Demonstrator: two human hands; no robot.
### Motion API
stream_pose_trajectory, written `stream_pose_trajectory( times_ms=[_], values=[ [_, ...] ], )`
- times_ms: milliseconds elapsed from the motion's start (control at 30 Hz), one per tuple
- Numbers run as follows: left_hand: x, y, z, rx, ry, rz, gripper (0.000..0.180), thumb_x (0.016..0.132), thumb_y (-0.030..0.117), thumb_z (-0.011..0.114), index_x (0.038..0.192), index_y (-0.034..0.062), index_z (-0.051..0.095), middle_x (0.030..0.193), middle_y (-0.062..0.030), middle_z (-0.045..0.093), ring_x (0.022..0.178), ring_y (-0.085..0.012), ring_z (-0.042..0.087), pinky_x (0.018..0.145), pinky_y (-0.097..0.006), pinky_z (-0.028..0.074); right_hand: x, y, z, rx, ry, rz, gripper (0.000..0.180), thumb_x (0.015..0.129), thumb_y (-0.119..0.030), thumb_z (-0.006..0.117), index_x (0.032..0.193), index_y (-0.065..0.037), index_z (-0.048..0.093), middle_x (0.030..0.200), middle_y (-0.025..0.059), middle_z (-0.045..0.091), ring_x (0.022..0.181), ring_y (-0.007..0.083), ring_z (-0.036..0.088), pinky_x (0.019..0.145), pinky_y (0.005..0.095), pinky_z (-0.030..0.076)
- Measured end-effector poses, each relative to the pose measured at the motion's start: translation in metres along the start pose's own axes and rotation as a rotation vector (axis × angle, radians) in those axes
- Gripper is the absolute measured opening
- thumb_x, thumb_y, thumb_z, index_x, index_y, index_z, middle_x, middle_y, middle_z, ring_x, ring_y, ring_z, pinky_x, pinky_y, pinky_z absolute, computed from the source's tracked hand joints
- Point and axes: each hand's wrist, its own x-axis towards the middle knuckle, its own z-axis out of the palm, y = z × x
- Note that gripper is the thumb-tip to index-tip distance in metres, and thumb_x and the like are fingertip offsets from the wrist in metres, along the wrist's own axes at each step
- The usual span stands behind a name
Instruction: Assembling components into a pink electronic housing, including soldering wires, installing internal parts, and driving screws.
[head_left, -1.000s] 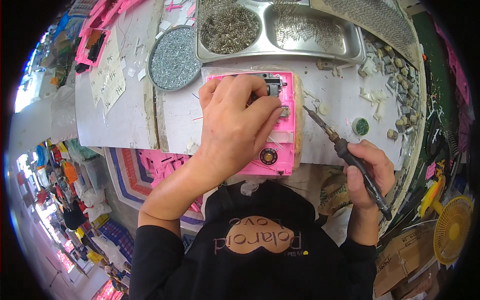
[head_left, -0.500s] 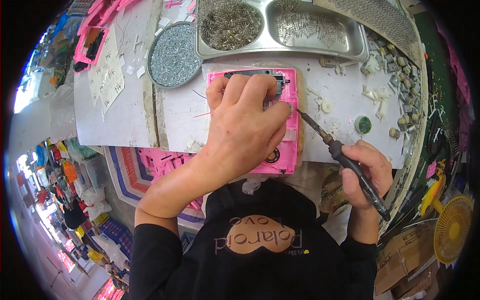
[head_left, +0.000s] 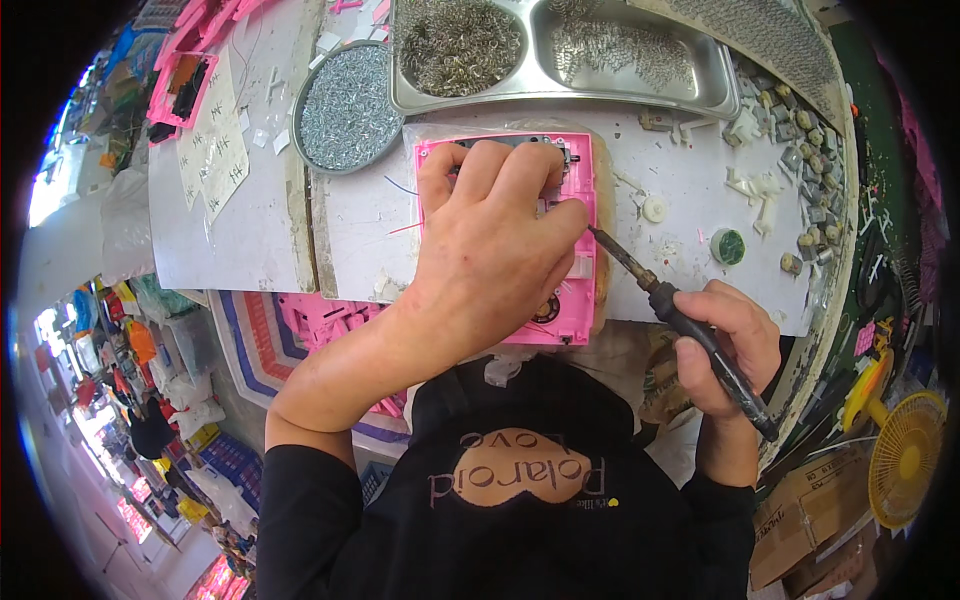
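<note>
A pink plastic casing [head_left: 575, 315] lies on the bench in front of me, with a dark bar-shaped part and other small parts inside. Over it, my left hand [head_left: 490, 230] is closed, fingers bent down into the casing; what the fingertips pinch is hidden under them. My right hand [head_left: 735, 345] grips a soldering iron [head_left: 690, 322] by its black handle. The iron slants up to the left, its tip at the casing's right edge, close to my left thumb. One blue and one red wire [head_left: 405, 229] stick out from the casing's left side.
Behind the casing stands a metal tray [head_left: 560, 108] of springs, with a round dish [head_left: 300, 140] of screws to its left. At right are a small green-filled tin [head_left: 727, 247], white plastic pieces and several small motors [head_left: 805, 240]. A striped basket [head_left: 240, 340] holds pink parts below the bench edge.
The soldering iron's tip has shifted slightly left and down, closer to my left thumb. My left hand has moved a little, staying over the casing.
</note>
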Motion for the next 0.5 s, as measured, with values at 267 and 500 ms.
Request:
stream_pose_trajectory(
  times_ms=[267, 500],
  values=[
    [0.0006, -0.0016, 0.0000, 0.019, -0.003, 0.029, 0.019, 0.072, 0.016, 0.079, 0.087, 0.0144, 0.068, 0.109, -0.0061, 0.055, 0.104, -0.0270, 0.054, 0.097, -0.050, 0.033, -0.0001, 0.0002, 0.0010, -0.003, -0.008, 0.002, 0.028, 0.081, -0.010, 0.072, 0.106, 0.004, 0.069, 0.063, 0.0047, 0.054, 0.051, 0.0155, 0.049, 0.047, 0.0288, 0.036],
    [0.0024, -0.0006, -0.0015, 0.024, -0.017, 0.030, 0.020, 0.071, 0.016, 0.079, 0.088, 0.0140, 0.068, 0.109, -0.0063, 0.056, 0.104, -0.0271, 0.054, 0.096, -0.049, 0.033, -0.0015, -0.0013, -0.0011, -0.041, -0.005, 0.003, 0.029, 0.081, -0.011, 0.073, 0.106, 0.004, 0.069, 0.063, 0.0050, 0.054, 0.051, 0.0154, 0.049, 0.048, 0.0285, 0.036]
  ],
)
